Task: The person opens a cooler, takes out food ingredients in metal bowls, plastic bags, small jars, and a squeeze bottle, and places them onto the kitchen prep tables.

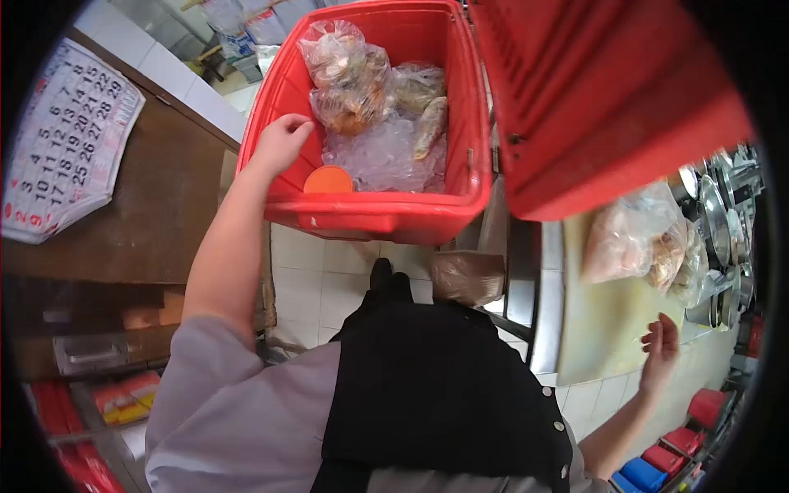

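A red cooler box (378,215) stands before me with its ridged red lid (608,99) swung up to the right. Inside lie ice (382,152), a clear bag of food (349,78), a second bag (417,86) and a long item resembling a fish (431,129). An orange round piece (329,179) sits in the near left corner. My left hand (283,141) hovers over the cooler's left rim, fingers loosely bent, holding nothing visible. My right hand (660,341) hangs beside the pale cutting board (592,337), fingers apart and bare.
Clear bags of food (629,234) lie on the cutting board, with metal pans (715,218) beyond. A calendar (70,140) lies over a brown surface (156,222) at left. On the floor is a brown wrapped box (468,277). Red bins (686,440) stand lower right.
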A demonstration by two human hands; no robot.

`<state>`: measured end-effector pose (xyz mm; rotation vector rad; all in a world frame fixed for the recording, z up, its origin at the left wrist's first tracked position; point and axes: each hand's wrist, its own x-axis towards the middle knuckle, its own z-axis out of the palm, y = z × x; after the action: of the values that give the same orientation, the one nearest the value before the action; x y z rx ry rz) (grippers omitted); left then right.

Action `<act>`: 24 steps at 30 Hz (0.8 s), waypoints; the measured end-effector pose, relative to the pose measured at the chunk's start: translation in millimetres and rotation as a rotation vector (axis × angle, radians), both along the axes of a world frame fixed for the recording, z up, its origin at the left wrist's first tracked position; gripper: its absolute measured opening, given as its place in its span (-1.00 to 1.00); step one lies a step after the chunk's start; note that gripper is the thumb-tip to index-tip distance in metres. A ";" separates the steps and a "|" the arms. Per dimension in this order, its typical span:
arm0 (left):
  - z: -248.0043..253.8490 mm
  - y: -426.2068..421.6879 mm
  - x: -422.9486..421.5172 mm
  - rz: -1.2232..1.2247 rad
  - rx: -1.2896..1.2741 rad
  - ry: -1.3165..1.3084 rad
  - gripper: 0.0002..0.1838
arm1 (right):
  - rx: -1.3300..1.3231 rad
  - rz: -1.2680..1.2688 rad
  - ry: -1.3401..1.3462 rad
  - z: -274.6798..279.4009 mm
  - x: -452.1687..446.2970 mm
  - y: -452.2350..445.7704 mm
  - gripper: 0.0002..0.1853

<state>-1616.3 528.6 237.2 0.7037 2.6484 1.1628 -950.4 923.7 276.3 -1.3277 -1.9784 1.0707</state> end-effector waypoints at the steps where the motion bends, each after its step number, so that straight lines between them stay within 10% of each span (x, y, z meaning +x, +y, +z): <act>1: -16.9 8.0 -31.7 -0.032 -0.064 -0.050 -0.65 | -0.027 0.004 -0.044 0.8 -31.5 -27.8 -0.72; 7: -95.1 38.1 -119.9 -0.423 -0.968 -0.121 -0.69 | -0.184 0.081 -0.140 -11.3 -164.0 -144.1 -0.78; 9: -207.4 33.2 -175.6 -1.232 -1.293 0.419 -0.69 | -0.240 0.083 -0.070 -4.8 -186.1 -164.6 -0.78; 12: -265.1 30.2 -180.1 -1.341 -1.214 0.212 -0.66 | -0.358 0.134 -0.068 25.6 -242.8 -192.3 -0.79; 16: -199.5 27.8 -131.0 -0.888 -1.108 -0.138 -0.65 | -0.453 0.436 0.052 52.3 -351.6 -206.1 -0.88; 18: -274.2 19.5 -148.4 -1.015 -1.130 0.044 -0.63 | -0.405 0.689 0.072 47.3 -423.4 -205.5 -0.90; 24: -200.5 25.8 -118.7 -0.888 -1.188 -0.184 -0.62 | -0.551 1.026 -0.541 -119.0 -593.4 -209.7 -0.66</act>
<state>-1735.0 554.4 36.6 1.1381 1.9028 -0.5190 -1543.8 714.0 157.3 -0.8186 -3.0584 1.9737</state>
